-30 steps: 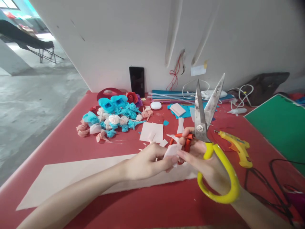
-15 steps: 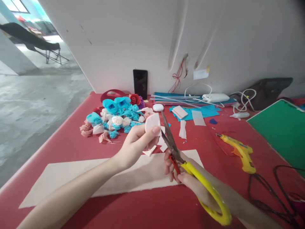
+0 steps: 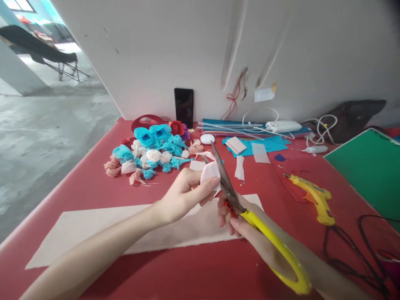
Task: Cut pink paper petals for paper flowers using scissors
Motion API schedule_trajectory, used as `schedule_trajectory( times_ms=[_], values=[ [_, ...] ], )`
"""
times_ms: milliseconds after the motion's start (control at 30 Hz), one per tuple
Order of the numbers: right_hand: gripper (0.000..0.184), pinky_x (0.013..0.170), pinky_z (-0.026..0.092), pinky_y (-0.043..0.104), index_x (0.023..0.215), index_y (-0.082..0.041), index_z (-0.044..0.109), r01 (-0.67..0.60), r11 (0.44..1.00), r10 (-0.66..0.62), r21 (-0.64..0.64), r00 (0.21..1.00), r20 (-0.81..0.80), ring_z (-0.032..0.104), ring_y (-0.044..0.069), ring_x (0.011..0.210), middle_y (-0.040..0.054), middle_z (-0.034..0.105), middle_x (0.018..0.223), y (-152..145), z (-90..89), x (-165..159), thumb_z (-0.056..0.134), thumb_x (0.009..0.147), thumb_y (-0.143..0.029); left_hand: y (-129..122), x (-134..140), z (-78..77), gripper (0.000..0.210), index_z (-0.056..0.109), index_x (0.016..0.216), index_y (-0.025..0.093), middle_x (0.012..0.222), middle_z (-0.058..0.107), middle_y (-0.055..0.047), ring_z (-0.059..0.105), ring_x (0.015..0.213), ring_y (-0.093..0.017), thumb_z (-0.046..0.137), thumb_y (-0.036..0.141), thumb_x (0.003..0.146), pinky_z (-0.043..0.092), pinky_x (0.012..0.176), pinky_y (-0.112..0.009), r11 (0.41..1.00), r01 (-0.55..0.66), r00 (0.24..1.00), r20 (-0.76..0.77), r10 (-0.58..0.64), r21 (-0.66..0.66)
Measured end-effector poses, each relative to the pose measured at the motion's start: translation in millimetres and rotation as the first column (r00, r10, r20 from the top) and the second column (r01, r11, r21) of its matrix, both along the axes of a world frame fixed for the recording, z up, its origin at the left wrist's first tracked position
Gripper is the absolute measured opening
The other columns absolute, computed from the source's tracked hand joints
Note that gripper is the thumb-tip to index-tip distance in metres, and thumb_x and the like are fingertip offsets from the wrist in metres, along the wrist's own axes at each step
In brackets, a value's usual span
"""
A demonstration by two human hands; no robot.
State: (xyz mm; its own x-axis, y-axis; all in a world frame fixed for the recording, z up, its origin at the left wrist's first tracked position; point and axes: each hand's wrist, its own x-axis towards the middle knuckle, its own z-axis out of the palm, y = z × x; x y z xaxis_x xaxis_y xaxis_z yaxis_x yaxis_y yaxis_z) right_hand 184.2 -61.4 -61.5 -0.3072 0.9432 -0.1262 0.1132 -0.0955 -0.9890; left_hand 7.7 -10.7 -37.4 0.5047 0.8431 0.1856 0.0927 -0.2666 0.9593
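Observation:
Between the thumb and fingers of my left hand [image 3: 184, 193] is a small pale pink piece of paper [image 3: 210, 173] with a rounded edge. My right hand [image 3: 237, 221] grips scissors [image 3: 229, 189] with one yellow and one red handle. Their blades are spread around the pink piece, one in front and one behind its edge. A thin strip [image 3: 206, 155] curls at the piece's upper side by the blades. Under both hands lies a long pale sheet of paper [image 3: 103, 233]; my forearms hide part of it.
Blue, white and pink paper flowers [image 3: 153, 156] are heaped at the back left. A black phone [image 3: 184, 107] leans on the wall. Blue paper [image 3: 271, 146] and pale scraps lie behind the hands. To the right are a yellow glue gun [image 3: 312, 196] and a green board [image 3: 368, 171].
My left hand and the pink piece have moved right and down, into the scissors. The blades are wider apart, and a thin strip now shows beside the piece.

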Motion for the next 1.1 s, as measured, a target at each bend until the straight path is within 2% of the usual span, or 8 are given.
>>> schedule_trajectory(
  times_ms=[100,233,300,467,667,800,933,1100],
  values=[
    [0.014,0.051,0.036,0.024,0.088,-0.026,0.053,-0.126,0.991,0.131,-0.038,0.97,0.206,0.047,0.012,0.056,-0.0006,0.056,0.073,1.2,6.1,0.9,0.041,0.083,-0.023,-0.2,0.6,0.1,0.046,0.039,0.045,0.015,0.042,0.039,0.004,0.036,0.042,-0.006,0.04,0.031,0.088,0.026,0.044,-0.022,1.0,0.01,1.0,0.005,-0.01,-0.003],
    [0.017,0.05,0.034,0.025,0.085,-0.022,0.051,-0.139,0.987,0.159,-0.084,0.934,0.32,0.044,0.012,0.053,-0.0016,0.048,0.061,3.0,10.3,-0.7,0.037,0.085,-0.03,-0.8,1.9,0.7,0.045,0.039,0.046,0.015,0.043,0.039,0.004,0.035,0.041,-0.005,0.04,0.03,0.088,0.025,0.043,-0.022,1.0,0.015,0.999,0.029,-0.014,-0.012],
    [0.017,0.048,0.033,0.024,0.085,-0.022,0.05,-0.139,0.988,0.152,-0.063,0.94,0.306,0.042,0.011,0.051,-0.0025,0.046,0.059,2.5,9.4,-1.3,0.036,0.086,-0.03,-1.3,1.9,0.5,0.045,0.04,0.046,0.015,0.043,0.039,0.004,0.035,0.041,-0.006,0.04,0.03,0.088,0.026,0.043,-0.022,1.0,0.012,1.0,0.029,-0.012,-0.022],
    [0.012,0.043,0.031,0.021,0.088,-0.023,0.048,-0.129,0.991,0.13,-0.02,0.963,0.236,0.04,0.009,0.048,-0.0026,0.049,0.064,0.9,2.2,-1.6,0.036,0.086,-0.024,-2.5,2.1,-0.3,0.043,0.041,0.046,0.015,0.043,0.039,0.004,0.035,0.041,-0.006,0.041,0.03,0.087,0.026,0.043,-0.022,0.999,-0.003,1.0,0.021,0.004,-0.045],
    [0.011,0.043,0.032,0.02,0.087,-0.022,0.048,-0.109,0.994,0.105,0.016,0.98,0.169,0.04,0.008,0.046,-0.0041,0.047,0.06,-0.5,-3.1,-5.1,0.036,0.087,-0.021,-4.2,5.3,-2.3,0.043,0.043,0.048,0.015,0.044,0.042,0.004,0.035,0.042,-0.006,0.041,0.033,0.087,0.026,0.042,-0.022,0.997,-0.025,0.999,0.037,0.027,-0.067],
    [0.01,0.042,0.032,0.02,0.084,-0.021,0.046,-0.098,0.995,0.095,0.015,0.984,0.153,0.039,0.008,0.044,-0.0041,0.047,0.059,-1.8,-1.2,-7.2,0.036,0.086,-0.022,-5.6,6.6,-3.0,0.041,0.045,0.052,0.015,0.045,0.043,0.004,0.035,0.042,-0.006,0.04,0.031,0.089,0.026,0.042,-0.021,0.997,0.006,0.998,0.066,-0.001,-0.075],
    [0.013,0.04,0.03,0.021,0.078,-0.02,0.044,-0.073,0.997,0.068,0.025,0.984,0.162,0.036,0.008,0.041,-0.0056,0.042,0.052,-1.7,4.1,-10.7,0.035,0.085,-0.026,-6.4,6.6,-1.9,0.041,0.047,0.052,0.014,0.045,0.042,0.005,0.035,0.042,-0.005,0.04,0.032,0.089,0.026,0.043,-0.021,0.997,-0.013,0.998,0.061,0.017,-0.072],
    [0.016,0.041,0.031,0.022,0.08,-0.019,0.045,-0.043,0.999,0.042,-0.002,0.985,0.168,0.035,0.008,0.039,-0.006,0.04,0.05,-3.0,8.7,-12.6,0.035,0.084,-0.031,-7.0,6.5,0.8,0.041,0.046,0.052,0.014,0.045,0.041,0.005,0.036,0.042,-0.005,0.041,0.033,0.088,0.027,0.043,-0.02,0.996,-0.015,0.998,0.066,0.021,-0.087]
  ],
)
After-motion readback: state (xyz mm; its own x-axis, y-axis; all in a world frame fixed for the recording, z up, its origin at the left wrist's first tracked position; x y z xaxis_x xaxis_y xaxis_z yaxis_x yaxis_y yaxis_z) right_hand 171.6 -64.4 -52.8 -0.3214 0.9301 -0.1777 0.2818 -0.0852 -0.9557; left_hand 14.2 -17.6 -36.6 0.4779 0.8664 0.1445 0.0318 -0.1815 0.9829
